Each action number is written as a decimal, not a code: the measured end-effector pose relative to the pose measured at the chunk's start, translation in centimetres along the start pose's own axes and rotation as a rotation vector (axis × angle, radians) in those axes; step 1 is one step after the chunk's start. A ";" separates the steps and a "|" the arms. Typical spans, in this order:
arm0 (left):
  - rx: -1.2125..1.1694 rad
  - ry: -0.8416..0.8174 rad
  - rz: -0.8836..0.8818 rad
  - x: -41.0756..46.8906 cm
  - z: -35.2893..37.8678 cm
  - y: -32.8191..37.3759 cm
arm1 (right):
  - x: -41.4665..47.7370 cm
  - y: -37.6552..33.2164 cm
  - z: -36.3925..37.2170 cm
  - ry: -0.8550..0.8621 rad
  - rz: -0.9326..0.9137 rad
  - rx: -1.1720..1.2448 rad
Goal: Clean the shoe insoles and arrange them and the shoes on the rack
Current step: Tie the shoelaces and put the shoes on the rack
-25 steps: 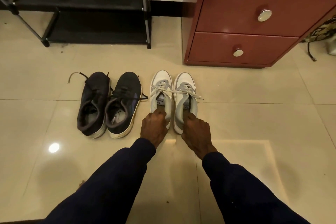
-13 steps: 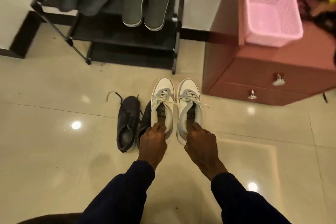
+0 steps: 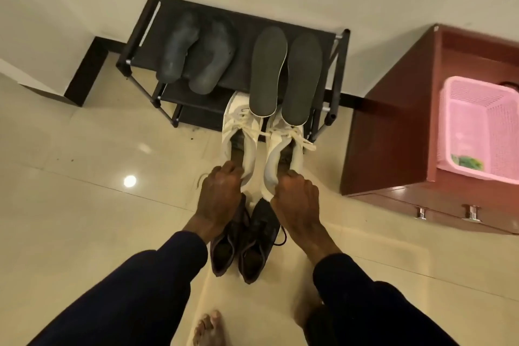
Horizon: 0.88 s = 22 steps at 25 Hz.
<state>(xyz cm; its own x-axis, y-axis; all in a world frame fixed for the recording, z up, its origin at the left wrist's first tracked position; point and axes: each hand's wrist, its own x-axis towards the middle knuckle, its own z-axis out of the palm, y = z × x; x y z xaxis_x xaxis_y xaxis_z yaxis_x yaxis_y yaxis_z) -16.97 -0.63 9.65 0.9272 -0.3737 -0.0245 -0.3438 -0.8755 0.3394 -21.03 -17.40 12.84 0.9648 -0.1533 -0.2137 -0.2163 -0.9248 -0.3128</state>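
Tiled floor (image 3: 84, 219), black rack (image 3: 139, 33). One white shoe (image 3: 241, 135) apiece, gripped at heel by left hand (image 3: 219, 191) and right hand (image 3: 297, 199). Keep both level entering rack's lower tier.

Pink basket (image 3: 460, 109) (green scrap inside) atop red cabinet (image 3: 393, 132).

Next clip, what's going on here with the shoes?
A person grips the white shoes by their heels, one in the left hand, one in the right hand, toes toward the black rack. Four insoles already lie on its top shelf. The dark shoes sit on the floor beneath the hands.
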 end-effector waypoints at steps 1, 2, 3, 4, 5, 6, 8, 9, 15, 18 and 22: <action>0.012 0.022 -0.007 1.8 1.0 -0.8 | 2.1 0.1 0.7 0.036 -0.012 0.003; 0.019 0.035 -0.019 3.3 2.0 -1.3 | 3.9 0.4 1.4 0.070 -0.018 0.008; 0.021 0.055 -0.022 4.7 3.4 -1.8 | 5.6 0.8 2.4 0.093 -0.026 0.008; 0.020 0.072 -0.019 6.3 4.9 -2.4 | 7.4 1.3 3.2 0.109 -0.032 0.006; 0.022 0.094 -0.014 7.9 6.1 -2.9 | 9.2 1.8 3.9 0.131 -0.047 0.011; 0.024 0.107 -0.022 9.4 7.0 -3.4 | 10.9 2.2 4.6 0.153 -0.063 0.023; 0.015 0.141 -0.026 12.4 8.3 -4.4 | 14.0 2.7 5.6 0.147 -0.071 0.014; 0.010 0.152 -0.029 13.6 8.8 -4.7 | 15.1 2.9 6.2 0.134 -0.069 -0.006; -0.008 0.160 -0.065 17.6 10.8 -5.4 | 17.0 3.7 10.3 0.266 -0.111 -0.153; 0.013 0.176 -0.033 18.0 11.0 -6.3 | 17.5 3.7 10.6 0.358 -0.140 -0.140; 0.052 0.180 -0.023 17.3 11.3 -6.4 | 17.6 3.6 10.5 0.313 -0.117 -0.157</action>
<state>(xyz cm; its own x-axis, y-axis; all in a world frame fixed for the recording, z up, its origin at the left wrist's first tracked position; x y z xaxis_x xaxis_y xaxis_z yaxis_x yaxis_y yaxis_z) -0.39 -4.97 -3.60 0.9448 -0.2967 0.1389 -0.3254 -0.8994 0.2918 -6.42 -19.81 -1.76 0.9859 -0.1198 0.1167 -0.0993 -0.9808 -0.1676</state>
